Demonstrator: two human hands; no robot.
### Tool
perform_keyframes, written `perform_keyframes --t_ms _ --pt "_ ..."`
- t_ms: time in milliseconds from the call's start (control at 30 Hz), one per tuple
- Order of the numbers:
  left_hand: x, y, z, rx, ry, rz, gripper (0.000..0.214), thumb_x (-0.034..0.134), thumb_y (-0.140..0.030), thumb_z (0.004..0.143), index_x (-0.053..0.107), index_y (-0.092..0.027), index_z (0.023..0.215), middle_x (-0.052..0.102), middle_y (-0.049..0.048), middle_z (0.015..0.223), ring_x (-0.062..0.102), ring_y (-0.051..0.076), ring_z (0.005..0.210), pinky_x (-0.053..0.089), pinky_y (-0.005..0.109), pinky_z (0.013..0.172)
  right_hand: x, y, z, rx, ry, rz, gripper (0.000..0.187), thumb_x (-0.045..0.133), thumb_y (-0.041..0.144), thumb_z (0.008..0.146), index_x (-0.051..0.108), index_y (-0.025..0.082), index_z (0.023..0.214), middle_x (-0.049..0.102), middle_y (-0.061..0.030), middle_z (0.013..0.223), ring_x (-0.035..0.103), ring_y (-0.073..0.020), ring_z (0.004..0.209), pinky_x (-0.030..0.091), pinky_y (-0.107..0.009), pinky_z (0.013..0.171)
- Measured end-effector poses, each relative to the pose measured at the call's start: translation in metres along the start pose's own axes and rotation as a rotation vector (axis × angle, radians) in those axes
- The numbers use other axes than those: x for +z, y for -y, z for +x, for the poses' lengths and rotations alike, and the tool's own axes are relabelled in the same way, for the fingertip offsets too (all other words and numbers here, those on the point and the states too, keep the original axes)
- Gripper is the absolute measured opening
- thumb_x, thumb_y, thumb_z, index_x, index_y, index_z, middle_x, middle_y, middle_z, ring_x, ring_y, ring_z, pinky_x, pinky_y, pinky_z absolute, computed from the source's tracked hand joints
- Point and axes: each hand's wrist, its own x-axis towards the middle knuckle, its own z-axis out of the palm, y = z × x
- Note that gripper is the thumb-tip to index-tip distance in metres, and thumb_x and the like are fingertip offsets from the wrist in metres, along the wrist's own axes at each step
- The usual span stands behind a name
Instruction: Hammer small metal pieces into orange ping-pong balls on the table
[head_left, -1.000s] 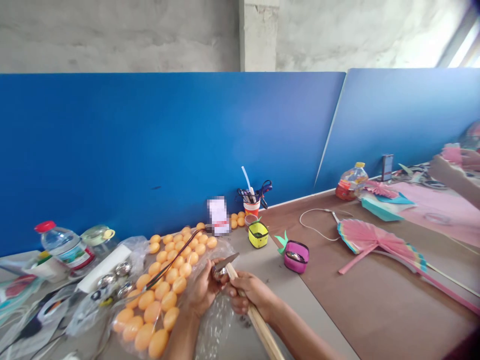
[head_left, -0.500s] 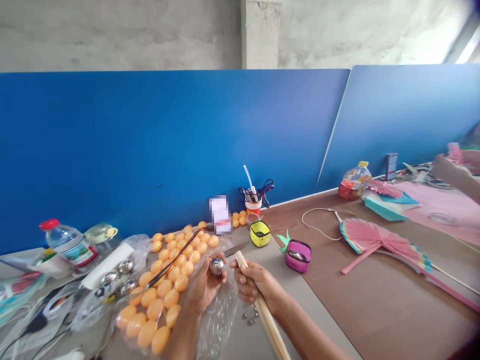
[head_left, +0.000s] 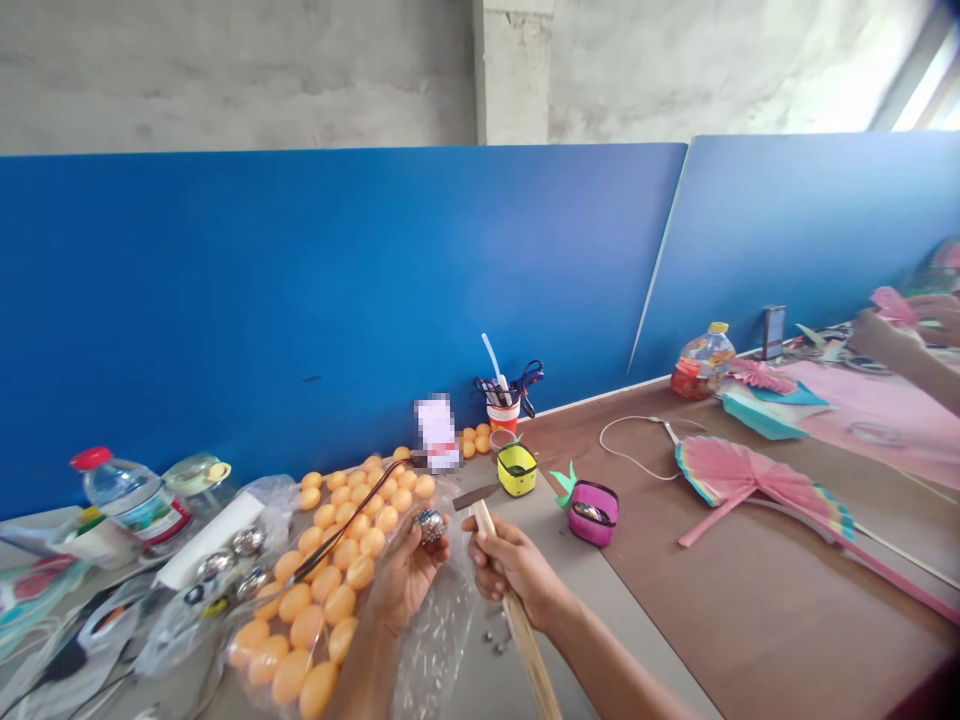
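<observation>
In the head view, my left hand (head_left: 409, 580) is closed around a shiny silver ball (head_left: 430, 525) with a speckled or dotted surface, its fingertips underneath and beside it. My right hand (head_left: 514, 565) grips the pale wooden handle of a hammer (head_left: 529, 655) near the top. The hammer's dark, narrow metal head (head_left: 475, 497) points left, just up and right of the ball and apart from it. Below the right hand, several small metal bits (head_left: 496, 640) lie on the grey table by a clear plastic sheet (head_left: 433, 650).
Orange balls (head_left: 326, 583) in clear plastic lie left of my hands. More silver balls (head_left: 247, 541) and a red-capped bottle (head_left: 135, 500) stand farther left. Yellow (head_left: 517, 470) and purple (head_left: 593, 513) containers sit beyond my right hand. A pink fan (head_left: 750, 480) lies right; another person's hands (head_left: 885, 335) work beyond.
The silver ball has turned in my left hand, so its dotted side shows. The hammer has shifted slightly, and its head shows more plainly. The other person's hands moved a little.
</observation>
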Motion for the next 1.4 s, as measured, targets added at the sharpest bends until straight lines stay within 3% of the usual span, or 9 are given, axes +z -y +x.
perform_keyframes --t_ms 267,367,533,667,833,1000,1167,1400 --pt "0.009 -0.002 -0.004 0.000 0.026 0.030 0.044 0.083 -0.040 0.071 0.068 -0.016 0.105 0.069 0.0084 0.089 0.059 0.014 0.064 0.047 0.024 0.056 0.007 -0.003 -0.003 -0.102 -0.056 -0.126 0.045 0.071 0.053 0.074 0.052 0.019 0.096 0.050 0.0107 0.060 0.030 -0.0013 0.034 0.022 -0.020 0.039" --pt "0.009 -0.001 -0.004 -0.013 0.017 0.038 0.043 0.082 -0.041 0.073 0.068 -0.015 0.105 0.068 0.0079 0.088 0.059 0.013 0.063 0.047 0.024 0.056 0.010 -0.006 -0.004 -0.069 -0.058 -0.137 0.045 0.065 0.057 0.077 0.051 0.019 0.096 0.051 0.0102 0.060 0.032 -0.0017 0.033 0.023 -0.020 0.038" --pt "0.006 -0.001 -0.003 -0.053 -0.015 0.040 0.044 0.084 -0.039 0.070 0.070 -0.015 0.104 0.067 0.0046 0.080 0.058 0.012 0.060 0.047 0.024 0.055 0.011 -0.017 -0.001 0.011 -0.031 -0.337 0.041 0.065 0.056 0.077 0.049 0.020 0.087 0.050 0.0100 0.058 0.034 -0.0026 0.032 0.023 -0.021 0.035" --pt "0.004 0.000 -0.002 -0.031 0.024 0.054 0.041 0.080 -0.041 0.074 0.069 -0.015 0.104 0.069 0.0057 0.083 0.058 0.012 0.060 0.047 0.024 0.055 0.009 -0.018 0.000 -0.075 -0.056 -0.247 0.044 0.066 0.058 0.076 0.048 0.020 0.091 0.049 0.0104 0.060 0.034 -0.0018 0.033 0.025 -0.020 0.037" --pt "0.007 0.000 -0.003 -0.075 0.040 0.076 0.040 0.080 -0.041 0.075 0.069 -0.015 0.102 0.068 0.0061 0.081 0.058 0.013 0.060 0.046 0.024 0.056 0.009 -0.019 0.000 -0.027 -0.044 -0.273 0.041 0.065 0.057 0.077 0.049 0.020 0.086 0.049 0.0101 0.059 0.033 -0.0022 0.033 0.025 -0.021 0.037" --pt "0.010 0.000 -0.004 -0.046 0.062 0.058 0.039 0.078 -0.044 0.077 0.069 -0.015 0.101 0.068 0.0064 0.087 0.057 0.012 0.060 0.045 0.024 0.055 0.011 -0.016 0.000 -0.077 -0.067 -0.141 0.045 0.067 0.057 0.076 0.050 0.020 0.094 0.050 0.0104 0.060 0.031 -0.0012 0.034 0.022 -0.020 0.039" --pt "0.005 -0.002 -0.003 -0.082 -0.003 0.086 0.042 0.082 -0.046 0.072 0.070 -0.015 0.098 0.066 0.0033 0.075 0.057 0.012 0.057 0.046 0.024 0.055 0.010 -0.019 0.000 0.043 -0.029 -0.227 0.045 0.067 0.058 0.075 0.050 0.019 0.090 0.050 0.0108 0.057 0.031 -0.0019 0.031 0.022 -0.021 0.036" --pt "0.004 0.000 -0.003 -0.074 0.037 0.057 0.039 0.077 -0.047 0.077 0.069 -0.015 0.098 0.067 0.0058 0.084 0.057 0.012 0.060 0.045 0.024 0.054 0.010 -0.015 0.000 0.005 -0.036 -0.155 0.046 0.068 0.057 0.073 0.051 0.019 0.092 0.050 0.0114 0.056 0.030 -0.0014 0.031 0.021 -0.021 0.037"
